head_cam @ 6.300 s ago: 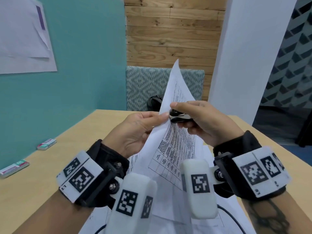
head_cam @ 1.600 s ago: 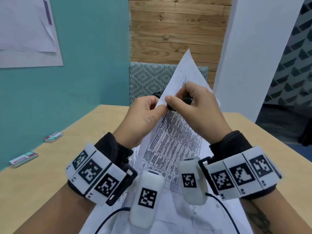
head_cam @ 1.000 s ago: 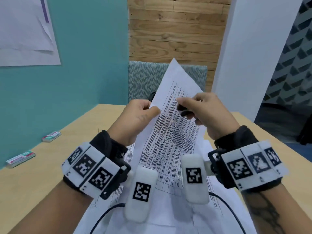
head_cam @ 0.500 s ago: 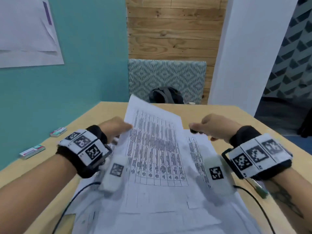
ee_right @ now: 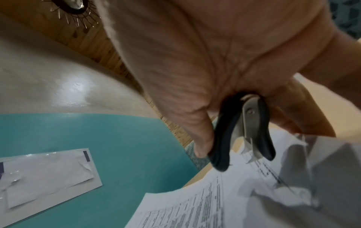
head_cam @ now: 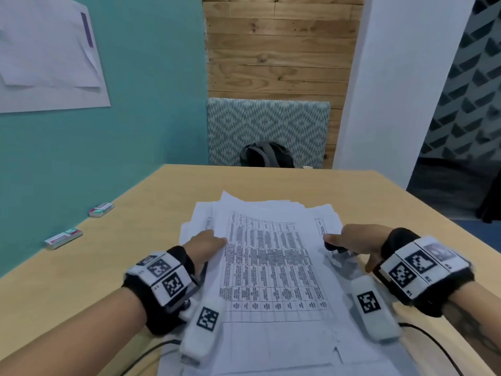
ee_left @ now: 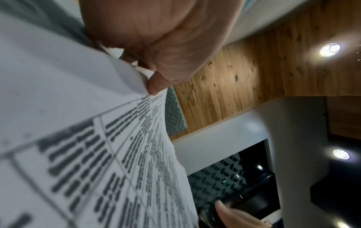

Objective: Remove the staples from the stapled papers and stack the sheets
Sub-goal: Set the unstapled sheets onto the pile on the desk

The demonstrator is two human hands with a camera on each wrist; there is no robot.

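Observation:
A printed sheet with a table (head_cam: 271,267) lies flat on top of a loose pile of papers (head_cam: 320,213) in the middle of the wooden table (head_cam: 130,253). My left hand (head_cam: 217,242) pinches this sheet's left edge; in the left wrist view the thumb (ee_left: 156,86) presses on the sheet (ee_left: 82,154) with the fingers hidden under it. My right hand (head_cam: 333,240) rests at the pile's right edge and grips a black staple remover (head_cam: 336,248). Its metal claws (ee_right: 252,148) point down at the papers (ee_right: 224,200). No staple is visible.
Two small staple boxes (head_cam: 100,209) (head_cam: 63,238) lie by the teal wall on the left. A black backpack (head_cam: 267,154) sits on a patterned chair (head_cam: 268,123) beyond the table's far edge. Cables trail from both wrists near the front edge.
The sheet that both hands held upright at its corner has come down flat onto the pile. The hands have moved apart, left to the sheet's left edge, right to its right side.

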